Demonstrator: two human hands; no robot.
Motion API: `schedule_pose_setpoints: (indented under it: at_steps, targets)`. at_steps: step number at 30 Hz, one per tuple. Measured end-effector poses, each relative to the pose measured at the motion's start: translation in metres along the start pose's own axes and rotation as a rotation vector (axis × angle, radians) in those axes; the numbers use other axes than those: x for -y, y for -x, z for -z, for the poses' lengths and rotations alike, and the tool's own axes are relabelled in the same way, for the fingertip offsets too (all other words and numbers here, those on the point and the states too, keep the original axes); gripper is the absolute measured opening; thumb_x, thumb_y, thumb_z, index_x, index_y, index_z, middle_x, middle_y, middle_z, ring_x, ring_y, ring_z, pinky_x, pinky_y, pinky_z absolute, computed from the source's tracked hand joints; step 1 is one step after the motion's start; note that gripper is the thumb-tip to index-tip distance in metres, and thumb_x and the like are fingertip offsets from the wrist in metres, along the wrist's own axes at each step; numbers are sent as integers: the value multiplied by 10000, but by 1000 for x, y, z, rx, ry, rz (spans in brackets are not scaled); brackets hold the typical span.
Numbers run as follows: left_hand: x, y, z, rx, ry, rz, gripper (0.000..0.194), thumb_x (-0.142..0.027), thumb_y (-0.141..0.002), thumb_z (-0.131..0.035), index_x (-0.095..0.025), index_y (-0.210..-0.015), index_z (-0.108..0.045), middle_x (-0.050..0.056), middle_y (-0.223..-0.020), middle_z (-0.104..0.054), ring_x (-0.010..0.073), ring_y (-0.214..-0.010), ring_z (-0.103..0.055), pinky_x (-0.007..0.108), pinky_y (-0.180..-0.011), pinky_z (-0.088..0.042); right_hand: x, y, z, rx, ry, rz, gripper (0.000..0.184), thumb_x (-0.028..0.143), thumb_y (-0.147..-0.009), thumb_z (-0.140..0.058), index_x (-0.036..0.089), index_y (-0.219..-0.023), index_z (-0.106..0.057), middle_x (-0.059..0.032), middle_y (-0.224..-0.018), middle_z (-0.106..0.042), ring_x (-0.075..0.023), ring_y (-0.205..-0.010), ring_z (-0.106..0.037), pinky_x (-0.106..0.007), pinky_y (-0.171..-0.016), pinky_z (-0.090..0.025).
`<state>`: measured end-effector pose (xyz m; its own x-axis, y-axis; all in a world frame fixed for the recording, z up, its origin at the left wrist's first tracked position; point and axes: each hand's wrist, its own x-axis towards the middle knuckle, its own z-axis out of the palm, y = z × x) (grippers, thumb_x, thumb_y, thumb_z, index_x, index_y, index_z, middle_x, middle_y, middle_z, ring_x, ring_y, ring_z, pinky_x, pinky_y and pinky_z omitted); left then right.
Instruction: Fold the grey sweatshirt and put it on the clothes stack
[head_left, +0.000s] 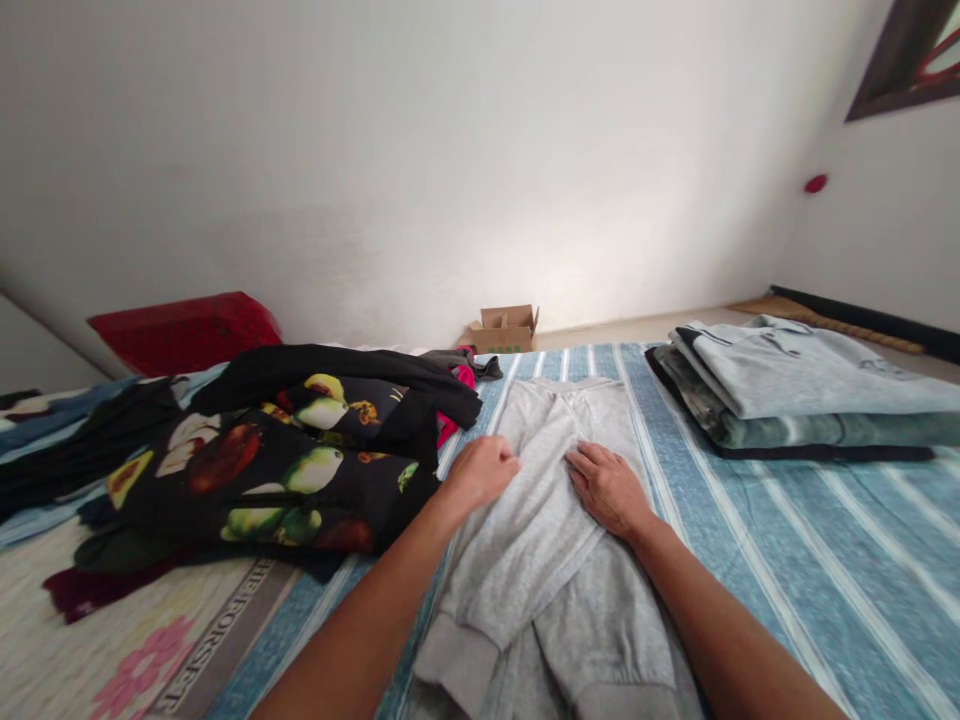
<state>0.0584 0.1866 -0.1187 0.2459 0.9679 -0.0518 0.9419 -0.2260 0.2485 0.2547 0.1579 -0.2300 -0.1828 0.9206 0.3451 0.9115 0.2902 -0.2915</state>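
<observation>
**A:** In the head view, what do I have under my hands?

**B:** A pair of grey sweatpants (559, 520) lying on the blue striped bedspread (787, 540), waistband toward the wall, cuffs near me at the bottom edge. One leg lies folded over the other.

**A:** And the hands themselves?

**B:** My left hand (480, 472) sits on the left edge of the pants, fingers curled under as though nipping the fabric; I can't tell for sure whether it really grips. My right hand (607, 487) lies flat with fingers spread, pressing the cloth around the crotch seam.

**A:** So which step do I judge this to be?

**B:** Smoothing the lengthwise fold, I'd say. The next move would call for a firm hold at the cuffs or the waistband so the halves stay aligned while doubling them over.

**A:** What lies around?

**B:** A heap of dark clothes with a fruit print (285, 450) just beside my left hand, and a stack of folded garments (795, 390) well apart on the right. A small cardboard box (506, 328) stands by the wall.
</observation>
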Motion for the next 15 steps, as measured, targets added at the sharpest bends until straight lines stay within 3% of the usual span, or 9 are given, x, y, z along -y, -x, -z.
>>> schedule_pose_setpoints:
  at_steps: [3,6,10,15]
  targets:
    - [-31,-71,-24,21,0,133,246,-337,-768,-555,-139,-836,-684,126,-923,-705,249,-914,-648,265,-688,-437,1,0,1,-10,-5,7,307,274,-945,-395,231,-1191,-574,-91,-1241,-564,-228,-1143,-501,-363,-912,-396]
    - [-48,-119,-46,37,20,205,352,-384,-763,-592,-117,-980,-668,183,-1056,-677,295,-1013,-630,283,-714,-463,2,-1,1,-31,-20,16,301,268,-951,-387,227,-1182,-576,-91,-1219,-573,-221,-1137,-501,-359,-913,-395]
    - [-50,-153,-60,74,40,235,354,-349,-767,-669,-125,-1039,-637,160,-1063,-662,290,-1020,-622,299,-754,-488,3,-2,3,-49,-30,4,282,261,-946,-405,229,-1159,-587,-85,-1210,-577,-221,-1122,-502,-357,-914,-393]
    - [-45,-175,-69,54,80,55,335,-351,-893,-566,-164,-1170,-553,68,-1163,-574,219,-993,-591,407,-823,-515,5,-3,5,-61,-33,-1,262,249,-944,-411,232,-1130,-595,-77,-1190,-586,-218,-1131,-493,-349,-916,-386]
